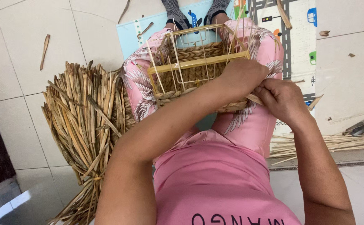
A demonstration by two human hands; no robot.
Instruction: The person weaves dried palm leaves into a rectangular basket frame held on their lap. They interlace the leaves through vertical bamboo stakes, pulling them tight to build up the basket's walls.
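A half-woven straw basket (194, 71) with a yellow rectangular frame (198, 61) and thin upright stakes rests on my lap between my knees. My left hand (242, 75) reaches across and presses on the basket's right near corner, fingers closed over the woven rim. My right hand (284, 100) sits just beside it, pinching a flat dried straw strand (255, 98) that runs into the weave. Both hands touch at the basket's corner.
A big bundle of dried straw leaves (86, 129) lies on the tiled floor at my left. Thin straw strips (336, 141) and a metal tool (359, 128) lie at the right. A printed play mat (298, 37) lies under my legs.
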